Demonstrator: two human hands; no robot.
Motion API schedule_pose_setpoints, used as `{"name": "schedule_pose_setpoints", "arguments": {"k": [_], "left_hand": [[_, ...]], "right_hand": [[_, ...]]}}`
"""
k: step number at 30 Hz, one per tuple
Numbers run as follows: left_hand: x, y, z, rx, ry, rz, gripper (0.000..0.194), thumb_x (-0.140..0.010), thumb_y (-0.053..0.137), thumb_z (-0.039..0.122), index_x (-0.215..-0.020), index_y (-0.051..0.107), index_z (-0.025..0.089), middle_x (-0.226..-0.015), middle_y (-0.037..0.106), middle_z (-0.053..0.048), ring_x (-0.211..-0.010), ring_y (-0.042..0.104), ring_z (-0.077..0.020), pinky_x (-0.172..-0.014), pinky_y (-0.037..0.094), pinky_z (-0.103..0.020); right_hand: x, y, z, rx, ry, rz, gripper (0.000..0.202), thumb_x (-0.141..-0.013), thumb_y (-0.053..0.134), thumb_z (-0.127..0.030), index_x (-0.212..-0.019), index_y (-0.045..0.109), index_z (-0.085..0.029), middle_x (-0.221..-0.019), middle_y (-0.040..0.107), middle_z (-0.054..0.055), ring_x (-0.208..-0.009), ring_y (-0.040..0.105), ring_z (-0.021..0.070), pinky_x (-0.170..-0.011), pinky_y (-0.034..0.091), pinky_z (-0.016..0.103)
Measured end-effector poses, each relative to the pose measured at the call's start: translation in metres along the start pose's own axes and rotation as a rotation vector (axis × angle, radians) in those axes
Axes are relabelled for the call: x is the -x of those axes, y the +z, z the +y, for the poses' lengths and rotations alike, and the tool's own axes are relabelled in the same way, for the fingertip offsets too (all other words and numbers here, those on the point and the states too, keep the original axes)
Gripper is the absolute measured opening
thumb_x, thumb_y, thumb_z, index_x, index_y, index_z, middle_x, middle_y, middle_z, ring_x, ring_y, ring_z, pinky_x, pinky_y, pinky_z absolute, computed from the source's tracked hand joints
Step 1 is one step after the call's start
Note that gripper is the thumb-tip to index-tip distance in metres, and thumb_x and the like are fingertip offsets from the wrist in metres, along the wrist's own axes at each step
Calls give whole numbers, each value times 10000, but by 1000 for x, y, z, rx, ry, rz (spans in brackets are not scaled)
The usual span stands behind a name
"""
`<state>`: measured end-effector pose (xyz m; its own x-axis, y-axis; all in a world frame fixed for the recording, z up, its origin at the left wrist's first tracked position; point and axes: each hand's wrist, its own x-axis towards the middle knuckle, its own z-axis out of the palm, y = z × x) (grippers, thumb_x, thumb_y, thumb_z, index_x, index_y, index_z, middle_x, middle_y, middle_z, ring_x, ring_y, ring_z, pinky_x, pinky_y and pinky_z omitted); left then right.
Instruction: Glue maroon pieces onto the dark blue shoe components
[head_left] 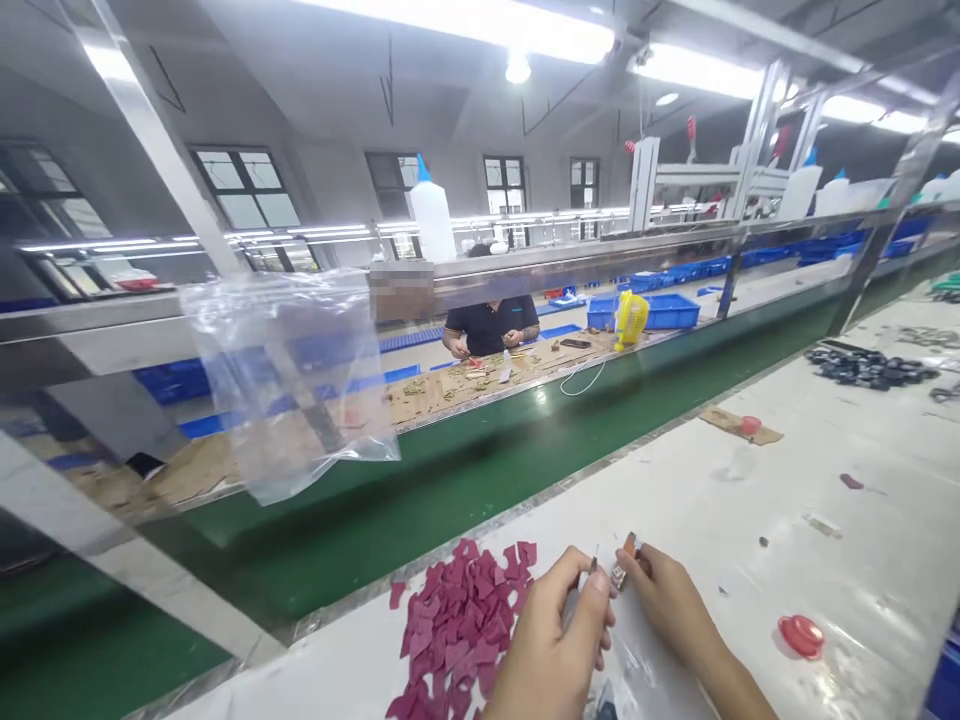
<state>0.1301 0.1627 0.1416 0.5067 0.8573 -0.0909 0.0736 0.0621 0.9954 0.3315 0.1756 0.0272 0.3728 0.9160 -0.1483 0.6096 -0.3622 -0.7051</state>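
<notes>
Low in the head view, my left hand (pixel 559 630) is closed, thumb against fingers, on a small thin metal piece (pixel 595 562) with a fine tip pointing up. Just to its right, my right hand (pixel 671 605) pinches a small orange-and-silver piece (pixel 628 548). The two hands are close together over the white table, and the exact kind of either small piece cannot be made out. Left of my left hand lies a heap of maroon flat cut pieces (pixel 457 625). Clear plastic (pixel 634 660) shows on the table below my hands, partly hidden by them.
A red round dish (pixel 801 636) stands on the white table (pixel 697 510) at right. Farther back lie brown cardboard (pixel 724 422) and a dark pile of parts (pixel 874 367). A clear plastic bag (pixel 300 390) hangs from a metal rail. Beyond the green belt (pixel 510 440), another person (pixel 491 325) works.
</notes>
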Motion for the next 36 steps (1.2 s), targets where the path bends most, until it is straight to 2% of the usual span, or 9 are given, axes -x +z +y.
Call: {"name": "schedule_pose_setpoints", "arguments": {"k": [7,10,12,15,19,24,27,31,36], "left_hand": [[50,29,20,39,175,-91,544,-978,588,766,-913,619,227,-811,611,-8,-738,566,-166,-685,470,-295],[74,44,18,65,298,12,477,-1043,542,680,-871,575,236,-832,577,-1,-809,548,-170,-775,485,-291],[89,59,9,153,305,96,442,-1059,522,658,-901,553,247,-878,555,2,-824,536,-167,-783,491,-282],[112,90,-11,263,223,90,377,-1062,541,625,-957,525,264,-899,527,13,-801,520,-164,-755,491,-276],[134,125,-35,206,242,25,255,-1081,562,463,-935,572,254,-1007,587,-21,-998,574,-196,-970,491,-325],[137,120,-73,-44,199,-20,188,-1070,588,421,-1142,641,256,-1245,637,-97,-1286,571,-277,-1182,449,-469],[133,92,-104,-452,240,165,338,-1005,683,323,-1317,615,214,-1376,584,-151,-1367,514,-343,-1216,406,-587],[124,61,-133,-1012,251,515,406,-955,745,256,-1330,646,133,-1441,527,-246,-1336,499,-447,-1110,443,-686],[105,64,-139,-1184,269,614,500,-902,840,354,-1298,652,114,-1466,528,-277,-1349,500,-489,-1061,471,-692]], "right_hand": [[41,-33,-12,-12,101,53,646,-1008,452,-715,-582,521,-234,-652,631,137,-702,698,336,-732,513,439],[107,-38,-2,-240,-3,7,764,-1012,293,-849,-770,622,-203,-666,595,65,-574,630,251,-562,476,351],[163,-37,7,-552,-155,-13,705,-987,413,-872,-1010,650,-208,-873,671,82,-673,683,249,-507,469,307],[235,-32,15,-832,-294,-14,620,-925,702,-794,-1232,628,-261,-1229,707,133,-1020,737,289,-721,599,319],[281,-20,26,-882,-183,143,555,-889,826,-714,-1185,643,-282,-1199,734,101,-1087,714,287,-861,594,325],[287,-15,46,-1088,-51,369,409,-911,863,-570,-1084,647,-270,-775,604,-29,-636,561,143,-617,517,259],[277,-20,53,-1223,-35,513,432,-807,951,-474,-1062,679,-257,-660,467,-84,-529,435,94,-517,436,209],[252,-22,56,-1366,3,522,432,-681,1011,-421,-804,670,-185,-607,340,-106,-496,276,48,-455,336,173],[214,-11,47,-1303,9,442,404,-694,1001,-442,-833,745,-163,-583,390,-91,-485,297,47,-460,333,192]]}}
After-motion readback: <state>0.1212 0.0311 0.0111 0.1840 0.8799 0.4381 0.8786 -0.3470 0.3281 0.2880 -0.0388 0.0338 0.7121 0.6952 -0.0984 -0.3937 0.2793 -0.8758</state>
